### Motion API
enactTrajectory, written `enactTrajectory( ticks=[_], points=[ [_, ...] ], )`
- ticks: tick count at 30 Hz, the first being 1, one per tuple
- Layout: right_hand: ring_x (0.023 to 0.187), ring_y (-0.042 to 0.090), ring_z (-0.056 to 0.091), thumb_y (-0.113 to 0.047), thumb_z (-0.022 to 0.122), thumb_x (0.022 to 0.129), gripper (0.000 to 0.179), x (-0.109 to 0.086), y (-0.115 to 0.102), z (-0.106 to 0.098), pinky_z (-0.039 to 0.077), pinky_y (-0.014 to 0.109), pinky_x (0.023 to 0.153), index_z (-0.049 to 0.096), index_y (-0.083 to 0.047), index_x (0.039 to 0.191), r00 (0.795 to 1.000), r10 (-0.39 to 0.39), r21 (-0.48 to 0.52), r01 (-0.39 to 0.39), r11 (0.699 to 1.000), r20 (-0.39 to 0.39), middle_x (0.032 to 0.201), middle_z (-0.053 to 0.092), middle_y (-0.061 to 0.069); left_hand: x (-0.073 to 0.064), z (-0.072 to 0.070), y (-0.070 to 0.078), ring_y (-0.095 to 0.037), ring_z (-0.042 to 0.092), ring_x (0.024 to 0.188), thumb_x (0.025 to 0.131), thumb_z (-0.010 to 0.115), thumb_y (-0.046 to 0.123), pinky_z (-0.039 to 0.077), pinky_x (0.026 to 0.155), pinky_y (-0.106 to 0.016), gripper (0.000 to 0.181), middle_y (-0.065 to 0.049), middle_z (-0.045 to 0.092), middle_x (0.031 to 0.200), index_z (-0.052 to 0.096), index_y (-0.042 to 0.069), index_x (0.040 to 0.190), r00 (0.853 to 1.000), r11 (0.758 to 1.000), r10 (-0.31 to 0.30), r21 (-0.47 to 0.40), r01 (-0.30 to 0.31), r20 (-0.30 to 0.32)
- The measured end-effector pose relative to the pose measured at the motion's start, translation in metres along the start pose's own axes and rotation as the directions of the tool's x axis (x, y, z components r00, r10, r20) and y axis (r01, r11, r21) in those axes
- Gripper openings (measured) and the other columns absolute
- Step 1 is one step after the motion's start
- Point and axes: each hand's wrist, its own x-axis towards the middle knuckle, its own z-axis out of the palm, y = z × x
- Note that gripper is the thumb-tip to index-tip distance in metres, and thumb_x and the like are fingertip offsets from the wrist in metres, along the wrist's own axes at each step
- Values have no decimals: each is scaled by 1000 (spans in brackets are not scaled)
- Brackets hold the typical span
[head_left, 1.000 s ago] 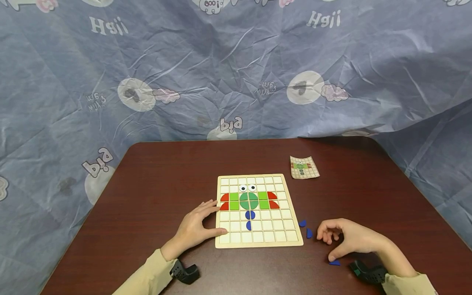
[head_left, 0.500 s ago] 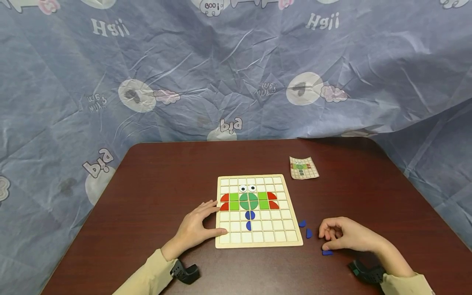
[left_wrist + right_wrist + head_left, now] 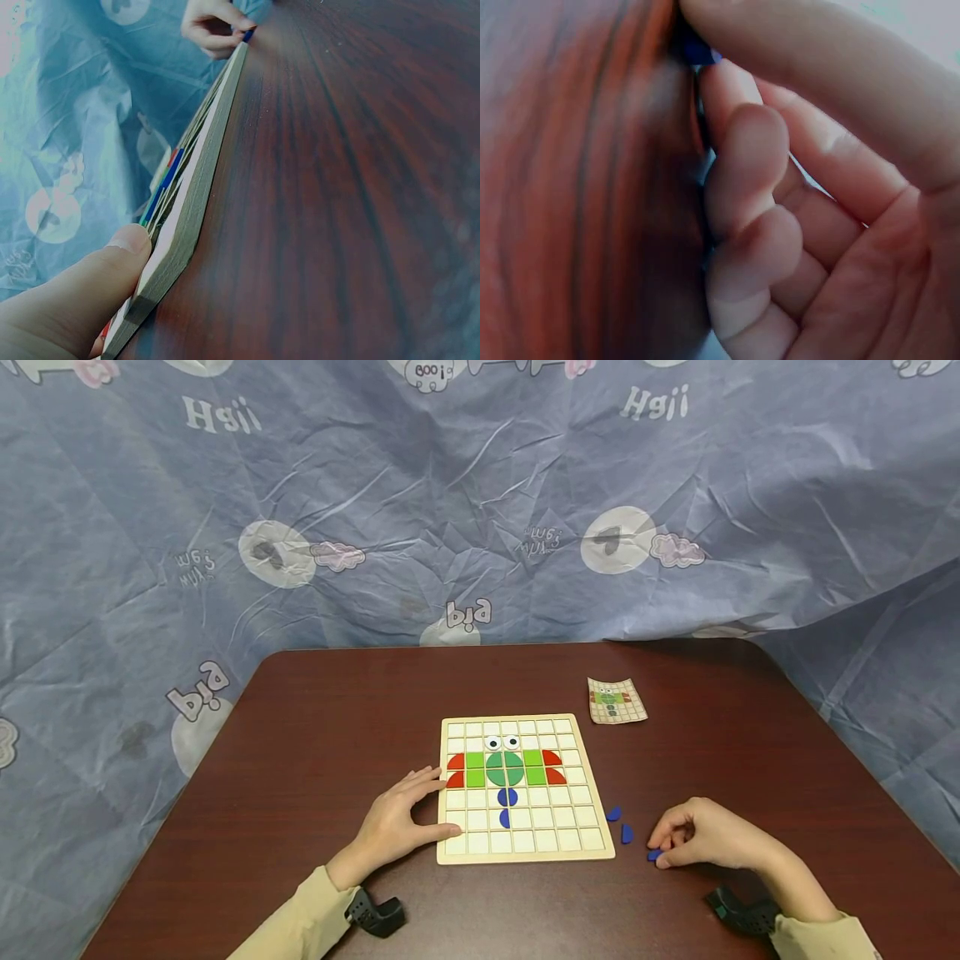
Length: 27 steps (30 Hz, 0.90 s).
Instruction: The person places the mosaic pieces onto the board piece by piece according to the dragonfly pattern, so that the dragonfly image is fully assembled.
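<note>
My left hand [image 3: 393,818] rests at the left side of a pale wooden grid board [image 3: 577,842], fingers stretched along the edge and thumb lying on top. In the left wrist view the thumb [image 3: 97,289] presses near the board's corner. Right of the board, my right hand [image 3: 712,839] pinches a blue half-circle tile [image 3: 654,855] between thumb and fingertip, close over the table. The right wrist view shows this tile [image 3: 700,52] mostly covered by the thumb. Two loose blue half-circle tiles, one at the board's edge [image 3: 614,814] and one nearer the hand [image 3: 627,833], lie between.
The board carries red quarter-circles [image 3: 456,779], light green squares [image 3: 476,778], a dark green circle [image 3: 505,769], round eyes [image 3: 492,743] and blue half-circles [image 3: 505,818]. A small pattern card [image 3: 617,702] lies behind right on the brown table [image 3: 360,702]. A patterned cloth [image 3: 450,485] hangs behind.
The right hand has drawn the blue half-circle tile forward and left, away from the table's near side, and now pinches it. The left hand and board have stayed in place.
</note>
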Motion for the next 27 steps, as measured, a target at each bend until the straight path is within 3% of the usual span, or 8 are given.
enactTrajectory(
  ticks=[8, 13, 16, 21, 27],
  points=[
    [50, -6, 42, -11, 76, 79, 10, 3, 0, 2, 39, 17, 39, 67, -15, 81, 999, -42, 10, 42, 999, 20, 57, 55, 0, 0, -1, -1, -20, 39, 132, 70, 72, 62, 37, 105, -44, 73, 1, 49, 138, 63, 15, 124, 1000, 1000, 8, 9, -8, -3],
    [58, -1, 49, -10, 71, 83, 11, 10, -3, 2, 46, 21, 45, 68, -11, 93, 996, -79, 11, 78, 997, 31, 69, 58, -3, 1, 0, 0, -20, 40, 131, 70, 72, 62, 35, 107, -40, 73, 0, 50, 138, 63, 14, 124, 1000, 1000, 19, 15, -19, -1],
    [64, 3, 53, -9, 69, 86, 14, 17, -7, 1, 49, 22, 50, 69, -9, 100, 992, -129, -18, 129, 991, 6, 78, 60, -4, 1, 0, 0, -21, 40, 131, 70, 71, 62, 35, 107, -40, 73, -1, 50, 138, 63, 13, 124, 1000, 1000, 21, 10, -21, 1],
    [69, 5, 55, -8, 70, 84, 13, 36, -23, -2, 51, 23, 55, 70, -9, 97, 977, -197, -82, 190, 978, -87, 82, 62, -2, 1, 0, 1, -21, 40, 131, 70, 70, 63, 35, 107, -41, 73, 0, 50, 138, 62, 14, 125, 1000, 1000, 18, 10, -18, -1],
    [64, 7, 53, -10, 70, 85, 13, 64, -48, 0, 49, 22, 54, 64, -6, 97, 985, -124, -32, 121, 992, -119, 76, 60, 0, 0, -1, 1, -21, 39, 132, 71, 71, 62, 36, 106, -43, 73, -1, 49, 138, 62, 14, 125, 1000, 1000, 11, 0, -11, -1]
  ],
)
